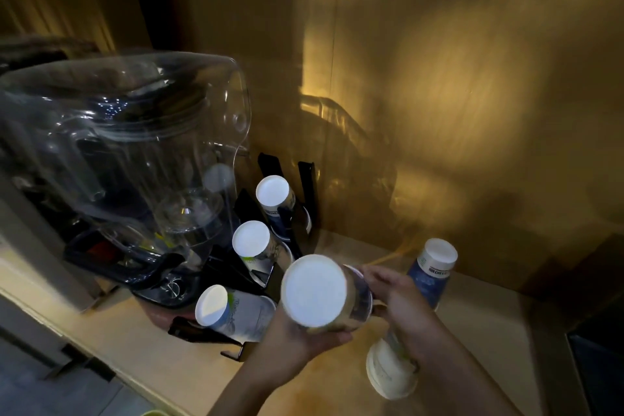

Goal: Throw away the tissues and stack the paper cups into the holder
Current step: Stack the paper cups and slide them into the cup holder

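Both hands are wrapping one upside-down paper cup [315, 290], base toward the camera: left hand [304, 338] is cupping it from below, right hand [401, 300] is gripping its side. Looks like the stacking step, no tissues showing. Black cup holder [305, 186] is sitting just behind with three cup stacks [250, 239] in its slots. Next move probably means lining this cup up over a stack. Two loose cups, one standing [434, 267] and one lying [391, 368], are waiting on the counter [189, 368]. That clear-covered blender [118, 152] is crowding the holder's left.

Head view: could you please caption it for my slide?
Both hands hold an upturned paper cup stack beside the black cup holder.
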Action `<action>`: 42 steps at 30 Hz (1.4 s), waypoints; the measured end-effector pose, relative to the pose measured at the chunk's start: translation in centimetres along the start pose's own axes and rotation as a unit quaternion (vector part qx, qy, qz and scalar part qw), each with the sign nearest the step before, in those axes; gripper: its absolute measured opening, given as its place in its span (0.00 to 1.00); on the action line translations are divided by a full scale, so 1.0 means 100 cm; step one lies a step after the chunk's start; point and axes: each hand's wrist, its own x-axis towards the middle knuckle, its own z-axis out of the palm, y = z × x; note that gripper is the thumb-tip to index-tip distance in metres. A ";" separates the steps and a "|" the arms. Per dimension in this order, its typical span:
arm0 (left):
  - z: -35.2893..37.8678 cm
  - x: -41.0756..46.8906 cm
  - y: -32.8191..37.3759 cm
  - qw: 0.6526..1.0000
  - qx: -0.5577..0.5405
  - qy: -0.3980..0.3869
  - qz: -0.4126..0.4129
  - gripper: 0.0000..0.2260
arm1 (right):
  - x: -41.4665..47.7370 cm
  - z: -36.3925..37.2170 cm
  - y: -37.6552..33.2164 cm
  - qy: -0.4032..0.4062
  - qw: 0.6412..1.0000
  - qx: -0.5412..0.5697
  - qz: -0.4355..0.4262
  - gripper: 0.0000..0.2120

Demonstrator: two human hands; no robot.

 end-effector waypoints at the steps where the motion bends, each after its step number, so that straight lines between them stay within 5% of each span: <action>1: 0.000 0.002 0.002 0.999 0.014 -0.002 0.031 0.39 | -0.002 0.002 -0.005 0.017 0.998 -0.053 -0.038 0.16; 11: -0.022 0.030 0.047 0.975 0.111 0.097 0.169 0.34 | 0.008 0.011 -0.058 -0.155 0.949 -0.197 -0.191 0.32; 18: -0.069 0.049 0.097 0.970 0.035 0.109 0.215 0.30 | 0.052 0.049 -0.099 -0.075 0.930 -0.251 -0.257 0.35; 22: -0.089 0.070 0.107 0.969 -0.036 0.144 0.198 0.16 | 0.078 0.068 -0.112 -0.076 0.920 -0.256 -0.285 0.35; 26: -0.093 0.084 0.101 0.978 -0.042 0.140 0.150 0.24 | 0.102 0.079 -0.116 -0.069 0.921 -0.272 -0.270 0.37; 36: -0.097 0.095 0.086 0.983 -0.020 0.128 0.129 0.19 | 0.142 0.085 -0.087 -0.012 0.899 -0.366 -0.241 0.42; 42: -0.095 0.105 0.071 0.985 -0.035 0.131 0.106 0.22 | 0.149 0.086 -0.080 0.025 0.827 -0.478 -0.295 0.43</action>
